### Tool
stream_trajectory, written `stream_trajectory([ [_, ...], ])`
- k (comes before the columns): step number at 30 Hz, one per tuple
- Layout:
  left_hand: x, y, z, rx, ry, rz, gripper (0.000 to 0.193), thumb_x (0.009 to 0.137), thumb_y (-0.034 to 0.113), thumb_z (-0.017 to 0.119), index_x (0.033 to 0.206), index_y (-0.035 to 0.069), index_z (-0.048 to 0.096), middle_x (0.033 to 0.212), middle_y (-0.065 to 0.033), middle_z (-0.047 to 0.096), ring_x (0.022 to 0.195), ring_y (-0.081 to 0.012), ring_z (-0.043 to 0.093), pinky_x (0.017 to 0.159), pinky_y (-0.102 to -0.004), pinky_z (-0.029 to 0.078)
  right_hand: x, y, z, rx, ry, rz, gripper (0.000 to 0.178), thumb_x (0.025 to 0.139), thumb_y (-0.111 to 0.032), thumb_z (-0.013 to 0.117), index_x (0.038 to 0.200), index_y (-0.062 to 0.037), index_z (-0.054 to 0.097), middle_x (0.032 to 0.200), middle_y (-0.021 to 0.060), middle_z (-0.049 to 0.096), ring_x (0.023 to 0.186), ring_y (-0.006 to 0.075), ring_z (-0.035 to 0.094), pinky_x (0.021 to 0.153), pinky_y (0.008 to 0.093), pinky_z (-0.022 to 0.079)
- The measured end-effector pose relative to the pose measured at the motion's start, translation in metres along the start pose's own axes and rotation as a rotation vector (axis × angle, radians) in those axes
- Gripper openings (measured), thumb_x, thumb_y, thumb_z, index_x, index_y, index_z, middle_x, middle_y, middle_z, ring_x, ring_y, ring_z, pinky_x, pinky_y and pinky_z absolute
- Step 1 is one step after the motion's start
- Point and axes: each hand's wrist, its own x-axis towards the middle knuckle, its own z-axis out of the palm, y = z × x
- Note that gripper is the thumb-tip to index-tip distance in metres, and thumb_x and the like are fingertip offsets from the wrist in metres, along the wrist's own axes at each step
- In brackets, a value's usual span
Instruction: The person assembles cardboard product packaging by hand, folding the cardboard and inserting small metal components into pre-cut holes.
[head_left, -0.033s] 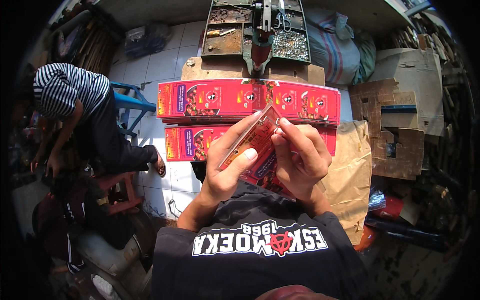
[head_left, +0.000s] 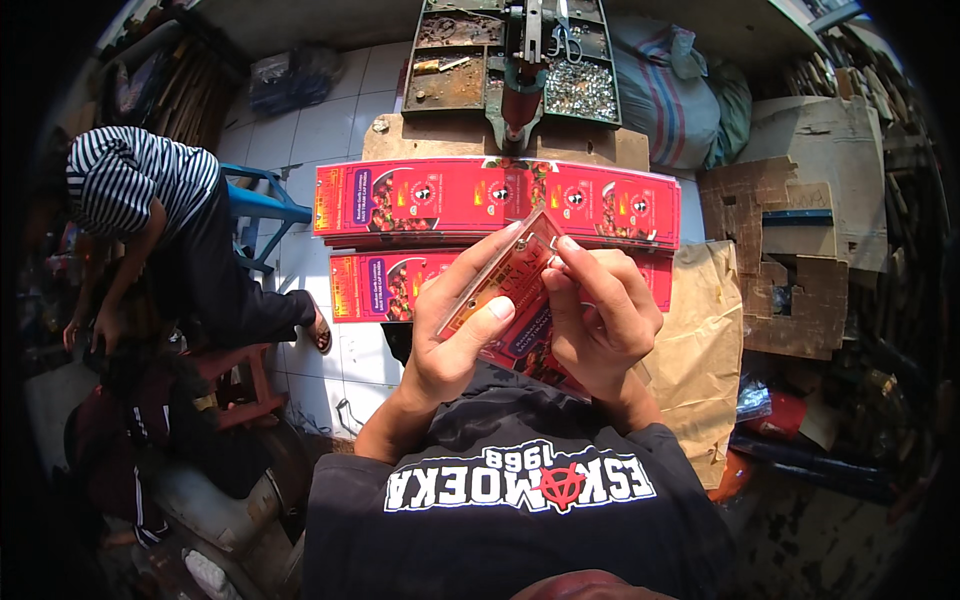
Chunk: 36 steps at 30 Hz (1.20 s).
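A glossy red printed sheet (head_left: 536,340) with a gold-and-cream strip is held up in front of my chest. My left hand (head_left: 450,345) grips its left edge, thumb on the face and fingers behind. At its upper right edge, the thumb and index finger of my right hand (head_left: 610,315) are pinched together. A small pale bit shows at those fingertips, too small to name. Beyond my hands lies a long stack of red printed sheets (head_left: 468,195). A second stack of such sheets (head_left: 350,288) lies nearer, partly hidden by my hands.
A hand press (head_left: 522,100) stands behind the stacks. At its back, a divided tray (head_left: 455,85) holds small metal pieces and scissors (head_left: 566,40). Brown paper (head_left: 700,350) and cut cardboard (head_left: 800,300) lie right. A person in stripes (head_left: 150,180) bends over at left, by a blue stool (head_left: 265,205).
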Motion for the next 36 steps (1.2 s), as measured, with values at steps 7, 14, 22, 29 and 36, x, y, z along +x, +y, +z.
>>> stream_trajectory([
  [7,0.0,0.002,0.003,-0.036,0.042,-0.039,0.063,0.084,0.008,0.053,0.142,-0.008,0.037,0.131,-0.0205,0.054,0.122,-0.0224,0.053,0.105,-0.0324,0.037,-0.002,-0.001,0.002,-0.029,-0.015,-0.034,0.037,0.072,0.013,0.07,0.108,0.0033,0.067,0.076,0.0077,0.061,0.066,0.0203,0.06,0.058,0.0303,0.049],
  [14,0.002,0.003,-0.002,0.0,-0.03,-0.042,0.068,0.08,0.009,0.055,0.143,-0.008,0.036,0.132,-0.0206,0.054,0.124,-0.0229,0.051,0.107,-0.0329,0.036,-0.003,-0.002,-0.002,-0.07,-0.063,-0.061,0.03,0.076,0.01,0.072,0.105,0.0035,0.067,0.079,0.0089,0.064,0.071,0.021,0.061,0.061,0.0294,0.049],
  [22,0.0,-0.006,-0.005,-0.204,-0.008,-0.115,0.067,0.077,0.01,0.056,0.139,-0.009,0.039,0.133,-0.0207,0.052,0.126,-0.024,0.05,0.108,-0.0335,0.034,-0.004,0.002,0.003,-0.046,0.025,-0.026,0.038,0.068,0.012,0.074,0.103,-0.0006,0.07,0.075,0.0042,0.062,0.07,0.0203,0.06,0.061,0.0304,0.049],
  [29,-0.001,-0.005,-0.005,-0.176,-0.01,-0.124,0.07,0.075,0.011,0.056,0.139,-0.009,0.039,0.133,-0.0199,0.053,0.125,-0.0237,0.05,0.108,-0.0328,0.034,-0.006,0.002,0.004,-0.088,0.011,-0.045,0.034,0.071,0.009,0.074,0.104,-0.0006,0.069,0.077,0.0051,0.063,0.072,0.0212,0.061,0.062,0.0301,0.049],
  [36,0.001,-0.006,-0.007,-0.162,0.002,-0.122,0.07,0.074,0.013,0.057,0.139,-0.008,0.04,0.132,-0.0195,0.053,0.124,-0.0236,0.051,0.107,-0.0326,0.035,-0.009,0.005,0.008,-0.193,0.02,-0.104,0.035,0.071,0.006,0.074,0.104,-0.0042,0.071,0.076,0.0034,0.063,0.08,0.0229,0.062,0.071,0.0316,0.051],
])
